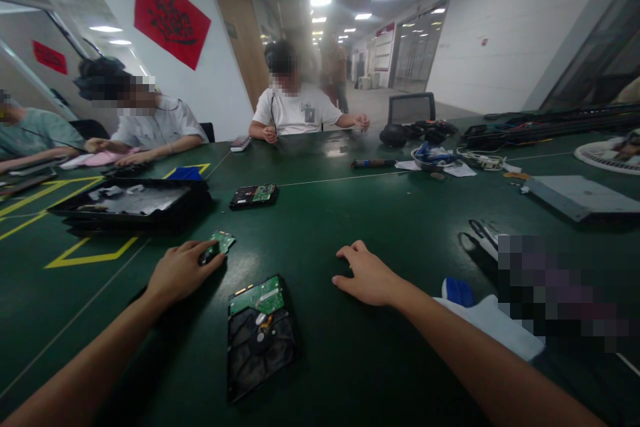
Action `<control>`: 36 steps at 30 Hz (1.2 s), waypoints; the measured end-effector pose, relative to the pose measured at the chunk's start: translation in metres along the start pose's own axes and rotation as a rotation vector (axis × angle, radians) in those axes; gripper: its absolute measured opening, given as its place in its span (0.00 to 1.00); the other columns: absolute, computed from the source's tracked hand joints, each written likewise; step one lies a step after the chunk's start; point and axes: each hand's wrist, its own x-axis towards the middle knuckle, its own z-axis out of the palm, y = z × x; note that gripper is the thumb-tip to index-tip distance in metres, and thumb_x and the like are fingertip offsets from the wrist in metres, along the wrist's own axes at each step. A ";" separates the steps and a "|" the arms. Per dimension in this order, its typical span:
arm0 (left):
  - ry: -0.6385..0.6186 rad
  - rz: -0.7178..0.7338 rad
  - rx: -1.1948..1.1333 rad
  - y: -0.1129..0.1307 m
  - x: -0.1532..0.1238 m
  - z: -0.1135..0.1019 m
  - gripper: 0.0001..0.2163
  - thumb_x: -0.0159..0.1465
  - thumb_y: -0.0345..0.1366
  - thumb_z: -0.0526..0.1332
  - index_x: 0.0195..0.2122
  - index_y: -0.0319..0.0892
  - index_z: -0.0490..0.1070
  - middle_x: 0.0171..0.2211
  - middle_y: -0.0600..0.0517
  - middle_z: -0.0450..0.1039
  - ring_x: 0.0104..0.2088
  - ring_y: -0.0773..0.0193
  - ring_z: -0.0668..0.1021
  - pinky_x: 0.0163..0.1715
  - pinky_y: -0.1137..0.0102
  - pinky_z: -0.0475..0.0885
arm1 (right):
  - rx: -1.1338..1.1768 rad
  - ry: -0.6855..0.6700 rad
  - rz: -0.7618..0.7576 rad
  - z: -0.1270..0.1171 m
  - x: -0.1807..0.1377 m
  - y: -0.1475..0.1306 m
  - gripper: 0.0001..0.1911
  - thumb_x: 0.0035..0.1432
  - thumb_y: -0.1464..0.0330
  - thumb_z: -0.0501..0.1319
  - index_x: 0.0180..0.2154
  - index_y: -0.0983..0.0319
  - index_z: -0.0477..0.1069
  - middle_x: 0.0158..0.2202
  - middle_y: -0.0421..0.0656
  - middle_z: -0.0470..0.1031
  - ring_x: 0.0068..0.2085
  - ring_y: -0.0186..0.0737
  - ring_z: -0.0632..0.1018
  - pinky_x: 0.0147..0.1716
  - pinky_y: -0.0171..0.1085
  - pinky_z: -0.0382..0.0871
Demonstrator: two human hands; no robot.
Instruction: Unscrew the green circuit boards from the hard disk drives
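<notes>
A hard drive [260,333] lies board side up on the green table [350,213] between my two arms. My left hand [181,271] rests on the table to its left, fingers closed round a small green circuit board [221,241] that sticks out past the fingertips. My right hand [366,273] lies palm down on the table to the drive's right, fingers loosely curled, holding nothing. A second hard drive [253,195] sits farther back near the table's middle.
A black tray [131,203] with parts stands at the left inside yellow floor-tape marks. White and blue gloves [487,320] and scissors [483,232] lie at the right. Cables, tools and a grey case [580,197] crowd the far right. Three people sit across the table.
</notes>
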 end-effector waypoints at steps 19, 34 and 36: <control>-0.026 0.466 -0.004 0.313 0.092 0.000 0.31 0.67 0.62 0.52 0.65 0.53 0.67 0.60 0.42 0.69 0.58 0.40 0.69 0.54 0.51 0.67 | 0.705 0.424 0.153 -0.034 0.023 0.074 0.25 0.57 0.69 0.63 0.57 0.61 0.68 0.46 0.48 0.75 0.27 0.32 0.72 0.23 0.32 0.65; 0.055 0.596 -0.175 0.373 0.032 -0.033 0.39 0.65 0.65 0.52 0.68 0.42 0.61 0.61 0.34 0.66 0.60 0.38 0.70 0.56 0.51 0.65 | 0.381 0.769 0.322 -0.041 0.037 0.132 0.27 0.57 0.70 0.58 0.60 0.60 0.68 0.56 0.50 0.74 0.43 0.44 0.79 0.36 0.38 0.75; 0.089 0.519 -0.114 0.340 0.022 -0.051 0.35 0.69 0.63 0.48 0.64 0.40 0.65 0.58 0.34 0.69 0.58 0.39 0.72 0.54 0.52 0.67 | 0.358 0.768 0.316 -0.041 0.037 0.130 0.26 0.58 0.70 0.58 0.59 0.60 0.69 0.55 0.49 0.75 0.44 0.44 0.78 0.36 0.38 0.74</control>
